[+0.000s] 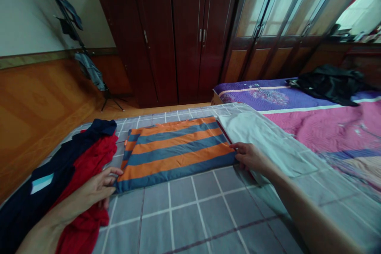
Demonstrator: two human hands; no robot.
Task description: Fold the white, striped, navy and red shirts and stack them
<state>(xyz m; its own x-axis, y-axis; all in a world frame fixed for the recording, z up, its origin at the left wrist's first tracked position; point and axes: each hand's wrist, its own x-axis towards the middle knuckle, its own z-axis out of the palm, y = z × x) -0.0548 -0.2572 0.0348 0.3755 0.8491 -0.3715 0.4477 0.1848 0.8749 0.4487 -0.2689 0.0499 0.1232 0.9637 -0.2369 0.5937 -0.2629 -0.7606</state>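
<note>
Striped garment lies folded on checked sheet; left hand pinches its near-left corner, right hand its right edge. Red clothing left of it.

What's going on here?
A person's left hand is at the near left corner of a folded striped cloth, the right hand at its right edge. The cloth lies flat on a grey checked sheet, with red clothing and navy clothing to its left and a pale cloth to its right.
</note>
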